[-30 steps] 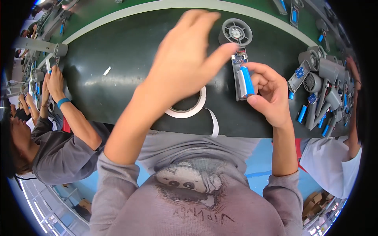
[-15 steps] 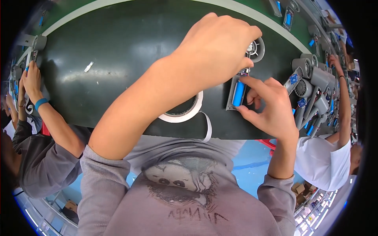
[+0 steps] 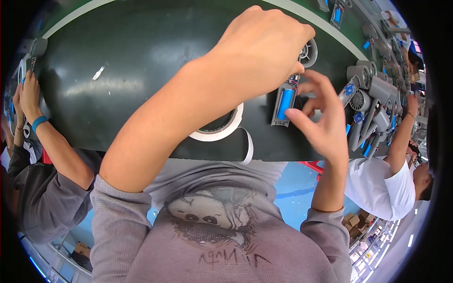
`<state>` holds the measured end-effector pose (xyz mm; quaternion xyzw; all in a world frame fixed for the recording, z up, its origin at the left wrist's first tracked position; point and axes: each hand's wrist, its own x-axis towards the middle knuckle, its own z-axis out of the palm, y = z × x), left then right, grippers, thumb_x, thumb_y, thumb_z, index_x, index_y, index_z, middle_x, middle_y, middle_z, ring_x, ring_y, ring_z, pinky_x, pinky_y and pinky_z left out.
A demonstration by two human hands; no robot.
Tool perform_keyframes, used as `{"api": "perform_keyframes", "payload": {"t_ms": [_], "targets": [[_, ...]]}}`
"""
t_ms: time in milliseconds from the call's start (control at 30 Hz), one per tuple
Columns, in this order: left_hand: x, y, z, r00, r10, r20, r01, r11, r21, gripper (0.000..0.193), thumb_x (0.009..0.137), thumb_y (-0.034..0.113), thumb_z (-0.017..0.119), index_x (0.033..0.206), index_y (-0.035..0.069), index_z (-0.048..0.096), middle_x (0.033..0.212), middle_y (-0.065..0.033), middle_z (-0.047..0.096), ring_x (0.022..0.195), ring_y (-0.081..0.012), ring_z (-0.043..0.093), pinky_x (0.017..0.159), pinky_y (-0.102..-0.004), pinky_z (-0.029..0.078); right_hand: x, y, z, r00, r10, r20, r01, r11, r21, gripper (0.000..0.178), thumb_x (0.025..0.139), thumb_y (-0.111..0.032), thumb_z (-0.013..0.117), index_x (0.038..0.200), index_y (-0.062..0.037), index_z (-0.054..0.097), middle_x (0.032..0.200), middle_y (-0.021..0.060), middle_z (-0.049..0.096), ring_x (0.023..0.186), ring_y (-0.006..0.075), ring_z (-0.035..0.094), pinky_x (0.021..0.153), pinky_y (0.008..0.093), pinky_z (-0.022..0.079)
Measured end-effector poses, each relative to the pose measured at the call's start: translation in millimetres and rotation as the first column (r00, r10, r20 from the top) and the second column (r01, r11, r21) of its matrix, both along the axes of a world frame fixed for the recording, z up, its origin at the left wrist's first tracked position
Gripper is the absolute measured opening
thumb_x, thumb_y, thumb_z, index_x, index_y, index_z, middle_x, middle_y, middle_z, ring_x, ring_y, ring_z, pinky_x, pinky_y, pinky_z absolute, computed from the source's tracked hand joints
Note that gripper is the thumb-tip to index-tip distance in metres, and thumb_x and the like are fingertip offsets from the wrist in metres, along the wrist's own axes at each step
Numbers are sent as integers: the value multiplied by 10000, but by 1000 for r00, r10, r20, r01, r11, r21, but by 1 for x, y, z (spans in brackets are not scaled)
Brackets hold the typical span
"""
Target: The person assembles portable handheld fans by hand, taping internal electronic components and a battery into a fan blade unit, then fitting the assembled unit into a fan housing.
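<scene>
An opened grey handheld fan (image 3: 309, 54) lies on the dark green table in front of me, its round head away from me. A blue cylindrical battery (image 3: 285, 104) sits in its handle, with small wiring above it. My left hand (image 3: 266, 47) reaches across from the left and grips the fan near where head and handle meet; most of its fingertips are hidden. To the right of the handle is my right hand (image 3: 322, 111), fingers curved and apart, with the thumb tip beside the battery. A roll of white tape (image 3: 218, 135) lies partly under my left forearm.
A pile of grey fan parts (image 3: 373, 101) with blue batteries lies to the right. A white scrap (image 3: 98, 73) rests on the left of the table (image 3: 141, 56). Co-workers sit on both sides; the left one's hand (image 3: 30, 96) holds a similar part.
My right hand's fingers have come off the handle and spread, moving slightly up. My left hand stays on the fan. The whole view has shifted a little.
</scene>
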<state>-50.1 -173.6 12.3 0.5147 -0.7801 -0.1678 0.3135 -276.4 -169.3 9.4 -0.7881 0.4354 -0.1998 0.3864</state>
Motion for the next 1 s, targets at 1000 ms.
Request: {"api": "perform_keyframes", "payload": {"t_ms": [1000], "targets": [[42,184,-31,888,460,-6,-446,857,-258,233,786,147,829,985,94,721,1034,11,711,1027,-219,630,936,-436,318,120,-39,-14,904,176,390,-273,939,209,513,1119,-465,426,1034,-33,690,887,49,703,561,80,539,540,246,444]]}}
